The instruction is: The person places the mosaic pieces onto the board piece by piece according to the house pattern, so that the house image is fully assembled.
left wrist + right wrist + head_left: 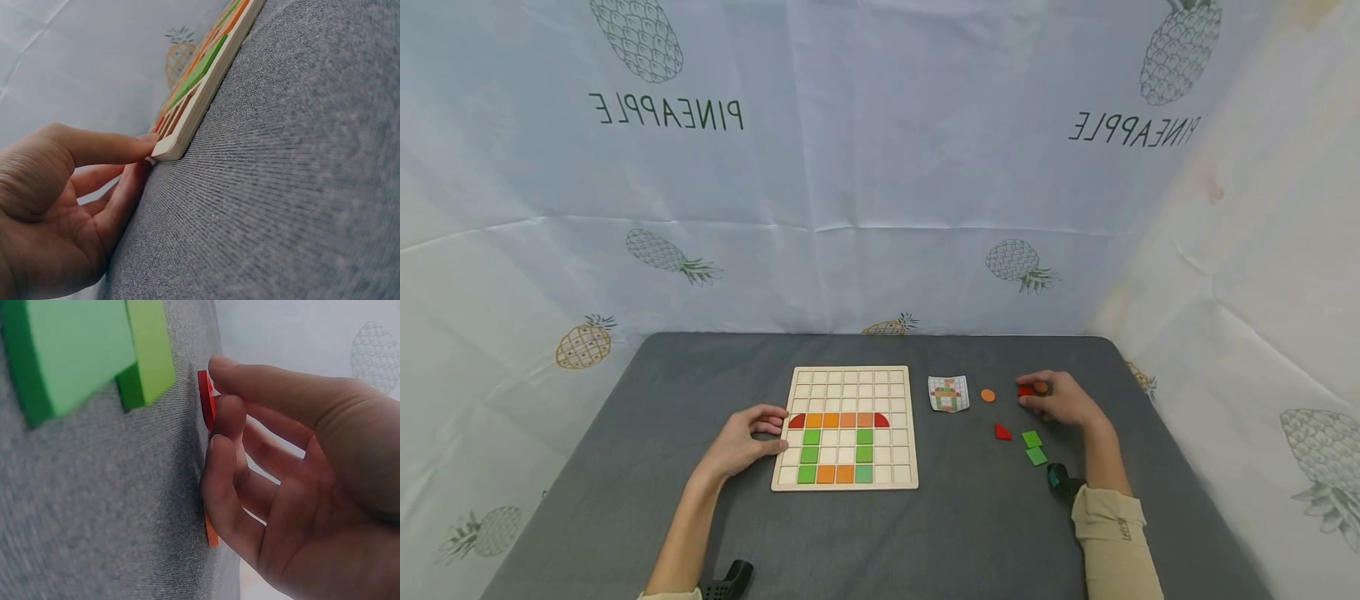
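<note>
A wooden grid board [848, 489] lies on the grey tabletop, with green, orange and red tiles set in several of its squares. My left hand [741, 442] pinches the board's left edge, thumb on top and fingers along the side; the left wrist view shows the thumb [119, 147] at a corner. To the right, my right hand [1066, 402] has its thumb and fingertips around a red piece [1025, 390] low over the cloth. An orange disc [1041, 387] sits by its fingers. In the right wrist view the fingertips partly hide the red piece [206, 400].
A small printed pattern card [948, 393] lies right of the board, with another orange disc [988, 395] beside it. Closer to me are a red quarter-round piece [1002, 432] and two green tiles [1036, 456]. A pineapple-print cloth [850, 167] hangs behind the table.
</note>
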A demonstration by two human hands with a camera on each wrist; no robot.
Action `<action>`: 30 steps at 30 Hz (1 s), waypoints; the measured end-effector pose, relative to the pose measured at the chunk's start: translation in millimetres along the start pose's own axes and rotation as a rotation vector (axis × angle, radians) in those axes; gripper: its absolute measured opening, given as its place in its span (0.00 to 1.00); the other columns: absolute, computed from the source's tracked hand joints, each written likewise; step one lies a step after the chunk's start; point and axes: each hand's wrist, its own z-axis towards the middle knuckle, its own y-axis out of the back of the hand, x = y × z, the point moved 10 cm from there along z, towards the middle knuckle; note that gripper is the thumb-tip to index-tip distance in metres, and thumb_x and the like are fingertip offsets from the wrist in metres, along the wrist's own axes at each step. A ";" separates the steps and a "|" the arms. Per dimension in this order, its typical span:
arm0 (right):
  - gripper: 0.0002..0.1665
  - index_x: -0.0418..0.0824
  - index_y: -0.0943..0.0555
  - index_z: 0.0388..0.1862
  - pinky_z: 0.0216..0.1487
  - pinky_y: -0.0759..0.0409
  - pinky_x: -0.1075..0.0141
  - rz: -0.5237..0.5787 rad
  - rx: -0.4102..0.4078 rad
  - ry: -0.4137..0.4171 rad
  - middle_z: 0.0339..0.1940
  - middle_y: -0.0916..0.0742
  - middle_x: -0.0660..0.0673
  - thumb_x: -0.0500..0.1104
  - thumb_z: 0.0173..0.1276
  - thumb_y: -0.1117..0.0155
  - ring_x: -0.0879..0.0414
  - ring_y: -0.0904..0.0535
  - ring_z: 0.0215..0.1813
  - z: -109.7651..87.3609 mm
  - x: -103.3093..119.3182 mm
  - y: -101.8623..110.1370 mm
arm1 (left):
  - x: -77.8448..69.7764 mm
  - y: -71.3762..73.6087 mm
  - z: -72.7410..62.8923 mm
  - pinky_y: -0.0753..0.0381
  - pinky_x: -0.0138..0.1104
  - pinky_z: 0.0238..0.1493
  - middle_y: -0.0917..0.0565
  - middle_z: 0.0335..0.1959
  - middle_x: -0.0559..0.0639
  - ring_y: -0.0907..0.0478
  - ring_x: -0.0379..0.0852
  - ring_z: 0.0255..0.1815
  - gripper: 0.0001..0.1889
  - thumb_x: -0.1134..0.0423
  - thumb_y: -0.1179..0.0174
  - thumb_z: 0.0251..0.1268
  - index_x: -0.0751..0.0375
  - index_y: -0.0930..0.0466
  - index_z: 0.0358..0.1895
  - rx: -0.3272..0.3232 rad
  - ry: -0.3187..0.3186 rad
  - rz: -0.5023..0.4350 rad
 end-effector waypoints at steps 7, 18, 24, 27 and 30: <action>0.29 0.30 0.21 0.73 0.37 0.15 0.62 -0.008 -0.003 -0.016 0.72 0.25 0.22 0.42 0.79 0.30 0.54 0.18 0.40 -0.8 -3.1 0.9 | -0.4 -0.4 -0.1 0.18 0.28 0.50 0.14 0.55 0.64 0.15 0.49 0.51 0.29 0.70 0.22 0.61 0.71 0.19 0.65 0.000 0.005 -0.008; 0.26 0.32 0.18 0.69 0.35 0.16 0.63 -0.004 -0.028 -0.027 0.64 0.18 0.26 0.40 0.77 0.29 0.56 0.19 0.35 2.5 -7.9 0.3 | 0.5 -0.9 -0.2 0.18 0.28 0.50 0.14 0.56 0.64 0.15 0.48 0.51 0.29 0.70 0.22 0.61 0.71 0.19 0.66 -0.001 0.018 -0.008; 0.24 0.32 0.16 0.66 0.35 0.16 0.61 -0.008 -0.029 -0.039 0.55 0.13 0.30 0.40 0.75 0.27 0.54 0.17 0.37 2.0 -7.4 -0.5 | 0.2 -0.3 0.1 0.17 0.28 0.50 0.14 0.56 0.64 0.15 0.49 0.52 0.29 0.70 0.22 0.61 0.71 0.19 0.66 0.001 0.014 -0.004; 0.23 0.31 0.15 0.64 0.36 0.16 0.60 -0.015 -0.031 -0.040 0.52 0.12 0.32 0.40 0.75 0.26 0.53 0.16 0.37 1.1 -6.4 0.2 | 0.5 -0.5 0.1 0.18 0.28 0.50 0.14 0.56 0.64 0.15 0.49 0.52 0.29 0.70 0.22 0.61 0.71 0.19 0.66 0.003 0.017 -0.004; 0.22 0.31 0.15 0.62 0.37 0.16 0.59 -0.022 -0.032 -0.044 0.50 0.12 0.34 0.40 0.74 0.26 0.53 0.17 0.38 0.7 -7.1 0.5 | 1.0 -1.2 -0.1 0.18 0.28 0.50 0.14 0.57 0.64 0.15 0.49 0.52 0.29 0.70 0.23 0.62 0.71 0.20 0.66 0.005 0.021 -0.003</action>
